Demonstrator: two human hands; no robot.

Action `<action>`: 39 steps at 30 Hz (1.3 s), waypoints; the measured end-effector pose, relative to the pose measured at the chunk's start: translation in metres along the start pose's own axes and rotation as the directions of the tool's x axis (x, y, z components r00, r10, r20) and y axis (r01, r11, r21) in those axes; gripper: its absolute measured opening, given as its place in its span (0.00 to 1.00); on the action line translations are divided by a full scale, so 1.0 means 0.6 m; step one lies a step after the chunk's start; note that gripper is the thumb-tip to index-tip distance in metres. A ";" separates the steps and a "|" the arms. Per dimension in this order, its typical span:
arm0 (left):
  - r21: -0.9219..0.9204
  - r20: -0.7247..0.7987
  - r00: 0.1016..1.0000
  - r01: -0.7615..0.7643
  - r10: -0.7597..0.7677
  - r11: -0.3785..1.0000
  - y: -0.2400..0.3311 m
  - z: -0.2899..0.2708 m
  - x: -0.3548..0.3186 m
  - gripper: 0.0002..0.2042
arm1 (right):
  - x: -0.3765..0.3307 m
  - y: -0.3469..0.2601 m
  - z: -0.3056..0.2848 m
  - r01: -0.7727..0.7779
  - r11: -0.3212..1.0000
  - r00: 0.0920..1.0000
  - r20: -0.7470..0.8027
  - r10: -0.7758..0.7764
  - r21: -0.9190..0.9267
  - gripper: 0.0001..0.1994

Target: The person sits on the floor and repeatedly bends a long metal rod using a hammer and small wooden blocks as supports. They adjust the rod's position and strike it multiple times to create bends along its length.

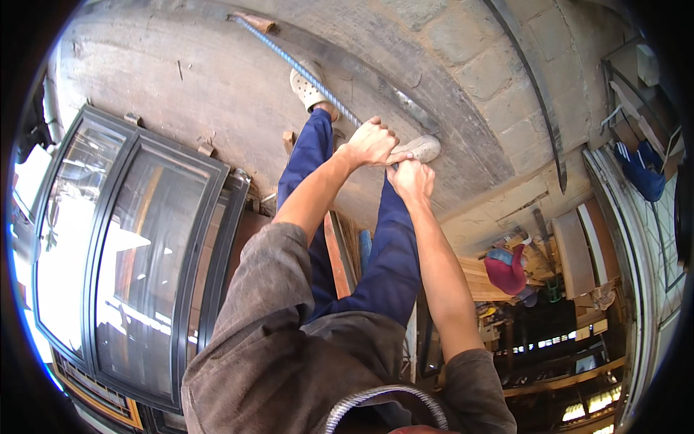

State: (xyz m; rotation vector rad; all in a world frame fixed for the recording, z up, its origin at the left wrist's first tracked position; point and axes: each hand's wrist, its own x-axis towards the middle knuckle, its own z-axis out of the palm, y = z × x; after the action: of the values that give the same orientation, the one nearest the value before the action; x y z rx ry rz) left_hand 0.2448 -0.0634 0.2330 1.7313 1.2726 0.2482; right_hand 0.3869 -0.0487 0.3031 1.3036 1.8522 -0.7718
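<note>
Closest to the lens, a curved ribbed grey steel loop point(383, 401) arcs across the bottom edge, just in front of the person's grey-brown shirt point(267, 347). Both bare forearms run up from the sleeves, over dark blue trousers point(394, 267), toward the middle of the view.

At their ends, the left hand point(370, 142) and the right hand point(410, 178) sit touching each other, each fist wrapped tight around a long ribbed steel reinforcing bar point(303, 69). That bar slants from the fists up and to the left across the grey concrete floor point(159, 65), ending near a small brown wooden block point(254, 22) at the top. It passes just over one pale perforated clog point(307, 90); the other pale clog point(421, 148) lies right beside the clenched hands.

Left of the legs, a black-framed glazed window unit point(137, 246) lies flat, with small wood offcuts point(206, 148) by its upper edge. Farther right, beyond a strip of concrete paving blocks point(491, 79), wooden planks point(571, 253) and a red cap point(506, 269) crowd a cluttered work area.
</note>
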 end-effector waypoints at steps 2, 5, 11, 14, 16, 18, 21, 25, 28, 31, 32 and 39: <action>0.019 0.118 0.990 0.073 -0.074 0.997 -0.008 0.021 0.003 0.35 | 0.013 0.009 0.019 0.016 1.000 1.000 0.007 -0.016 -0.001 0.14; -0.014 0.036 0.991 0.128 -0.127 0.992 -0.021 0.061 0.034 0.36 | 0.049 0.046 0.056 0.067 0.998 0.997 0.031 -0.068 0.020 0.15; 0.031 -0.021 0.986 0.166 -0.166 0.986 -0.046 0.115 0.061 0.33 | 0.094 0.095 0.125 0.190 0.981 0.973 -0.139 -0.184 0.031 0.15; 0.025 -0.065 0.987 0.149 -0.147 0.989 -0.059 0.130 0.062 0.31 | 0.121 0.099 0.144 0.240 0.970 0.962 -0.142 -0.232 0.040 0.15; 0.040 -0.025 0.991 0.129 -0.128 0.991 -0.064 0.141 0.060 0.30 | 0.120 0.103 0.169 0.243 0.969 0.959 -0.161 -0.232 0.051 0.13; 0.096 -0.034 0.994 0.104 -0.101 0.990 -0.067 0.155 0.064 0.27 | 0.129 0.111 0.179 0.226 0.973 0.963 -0.164 -0.215 0.051 0.12; 0.127 -0.091 0.991 0.112 -0.101 0.986 -0.081 0.171 0.078 0.25 | 0.152 0.128 0.202 0.271 0.960 0.942 -0.223 -0.251 0.065 0.11; 0.138 -0.124 0.989 0.101 -0.084 0.985 -0.080 0.189 0.068 0.23 | 0.146 0.125 0.212 0.306 0.948 0.916 -0.300 -0.268 0.088 0.09; 0.160 -0.111 0.989 0.115 -0.098 0.980 -0.080 0.180 0.083 0.22 | 0.159 0.136 0.220 0.327 0.940 0.906 -0.318 -0.281 0.100 0.09; 0.144 -0.103 0.988 0.131 -0.117 0.981 -0.085 0.186 0.085 0.23 | 0.168 0.137 0.216 0.356 0.929 0.879 -0.371 -0.298 0.097 0.07; 0.153 -0.115 0.988 0.123 -0.106 0.981 -0.084 0.186 0.086 0.23 | 0.169 0.137 0.221 0.348 0.932 0.889 -0.351 -0.294 0.100 0.08; 0.177 0.010 0.981 0.189 -0.194 0.966 -0.080 0.179 0.089 0.19 | 0.169 0.138 0.222 0.303 0.948 0.930 -0.245 -0.273 0.094 0.10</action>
State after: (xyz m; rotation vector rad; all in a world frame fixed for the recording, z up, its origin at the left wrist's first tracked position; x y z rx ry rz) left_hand 0.3057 -0.0783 0.1199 1.7365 1.4673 0.0000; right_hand 0.4730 -0.0783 0.1402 1.2580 2.2480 -0.9415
